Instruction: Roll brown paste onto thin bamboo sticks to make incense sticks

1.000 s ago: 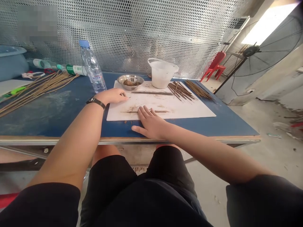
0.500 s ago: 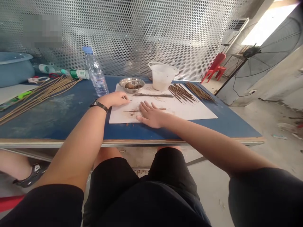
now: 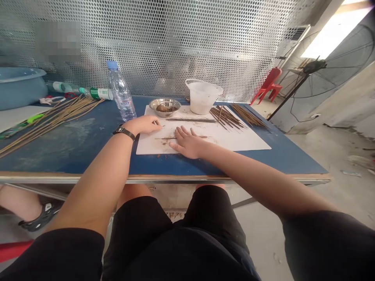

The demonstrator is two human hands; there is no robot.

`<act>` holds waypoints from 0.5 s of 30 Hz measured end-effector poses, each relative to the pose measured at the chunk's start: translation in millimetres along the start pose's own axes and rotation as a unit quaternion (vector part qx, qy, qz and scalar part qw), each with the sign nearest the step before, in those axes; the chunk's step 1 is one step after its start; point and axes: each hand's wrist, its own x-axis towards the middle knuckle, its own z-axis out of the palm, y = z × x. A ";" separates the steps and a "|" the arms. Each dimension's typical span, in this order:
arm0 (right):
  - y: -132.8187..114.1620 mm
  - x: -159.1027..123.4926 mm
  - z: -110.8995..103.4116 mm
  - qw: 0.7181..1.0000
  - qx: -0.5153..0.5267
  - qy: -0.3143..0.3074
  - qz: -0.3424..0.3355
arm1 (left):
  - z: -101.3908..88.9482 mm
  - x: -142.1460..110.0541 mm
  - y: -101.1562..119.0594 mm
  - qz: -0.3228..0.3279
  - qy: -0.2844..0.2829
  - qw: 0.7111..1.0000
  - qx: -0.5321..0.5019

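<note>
The left hand (image 3: 143, 125) is curled narrow, its fingertips pinched just above the white board (image 3: 240, 143) – whether anything is held there cannot be told. The right hand (image 3: 187, 143) is spread wide and laid flat over a thin brown stick (image 3: 164, 138), whose ends are seen at the hand's 9 and 3 o'clock. Light, even pressing is judged best – the stick could roll.

A black-strapped wristwatch (image 3: 124, 132) sits behind the left hand (image 3: 142, 125); a loose black sleeve (image 3: 49, 257) (matt, like the black shorts (image 3: 213, 210)) tops that arm
</note>
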 end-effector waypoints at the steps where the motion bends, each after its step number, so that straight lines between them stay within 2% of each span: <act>1: 1.5 7.5 -2.5 1.000 -0.007 -0.001 0.011 | 0.1 -0.2 -0.5 0.002 0.000 1.000 0.000; 4: 3.5 16.4 -5.8 0.999 -0.021 0.004 0.025 | -0.1 -0.9 -1.4 0.005 -0.002 1.000 0.002; 6: 3.1 9.2 -3.6 1.000 -0.025 0.008 0.017 | -0.2 -0.8 -1.9 0.008 -0.003 1.000 -0.001; 12: -2.4 -46.5 10.7 1.000 0.008 0.009 -0.026 | 0.0 0.9 -2.1 0.008 -0.002 1.000 -0.005; 15: -4.1 -61.5 14.6 0.999 0.017 0.017 -0.035 | -0.5 0.7 -1.6 -0.003 0.001 1.000 -0.003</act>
